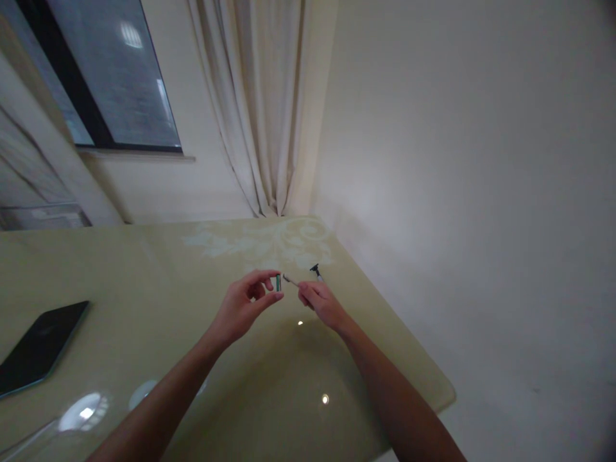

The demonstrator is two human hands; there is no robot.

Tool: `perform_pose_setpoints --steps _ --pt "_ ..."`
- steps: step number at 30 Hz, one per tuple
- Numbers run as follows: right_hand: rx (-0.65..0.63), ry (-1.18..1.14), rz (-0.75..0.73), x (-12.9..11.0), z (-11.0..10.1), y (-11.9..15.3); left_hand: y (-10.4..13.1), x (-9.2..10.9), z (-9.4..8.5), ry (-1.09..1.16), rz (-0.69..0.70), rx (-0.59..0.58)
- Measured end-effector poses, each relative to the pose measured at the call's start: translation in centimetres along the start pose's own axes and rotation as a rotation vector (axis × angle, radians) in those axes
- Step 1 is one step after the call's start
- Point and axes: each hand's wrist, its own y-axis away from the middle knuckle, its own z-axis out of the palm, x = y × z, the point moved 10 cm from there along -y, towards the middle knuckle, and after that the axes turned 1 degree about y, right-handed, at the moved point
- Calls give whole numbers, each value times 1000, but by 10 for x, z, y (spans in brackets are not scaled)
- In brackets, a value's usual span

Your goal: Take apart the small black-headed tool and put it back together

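Between the thumb and a fingertip of my left hand (pixel 248 298) is a small green cylinder (pixel 278 283), held upright like a battery. My right hand (pixel 320 301) is closed on the handle of a thin light stick with a small dark-edged head (pixel 289 278), perhaps a toothbrush. That head points left, close beside the green cylinder; whether they touch I cannot tell. Just beyond my right hand, a razor (pixel 316 269) with a dark head lies on the table, its handle partly hidden by the hand.
The glossy yellowish table (pixel 144 269) meets the wall at the right and the curtain (pixel 269 128) at the back. A dark tablet-like device (pixel 43 343) lies at the left. A thin cable-like line (pixel 31 436) shows at the lower left.
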Motion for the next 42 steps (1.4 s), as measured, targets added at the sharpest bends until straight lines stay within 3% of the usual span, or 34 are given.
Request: perform_pose_setpoints --steps 4,8,13,18,23,27,32,36,42 --pt "-82 -31 16 0 8 1 0 2 -1 20 -5 3" --pt "-30 -18 25 -1 2 1 1 2 -3 40 -15 20" --pt "-89 -50 11 -4 10 3 1 5 -2 41 -14 8" --pt "-2 -47 31 2 1 2 1 7 -2 27 -19 11" --pt "-98 -77 18 2 11 2 0 4 -2 24 -19 3" --pt "27 -51 -1 1 -4 1 0 3 -4 43 -38 10" --pt "-78 -94 20 2 8 2 1 8 -4 41 -35 8" --pt "-11 -101 28 4 3 2 1 12 -3 30 -30 7" --pt "-73 -127 41 2 13 4 0 14 -3 45 -14 11"
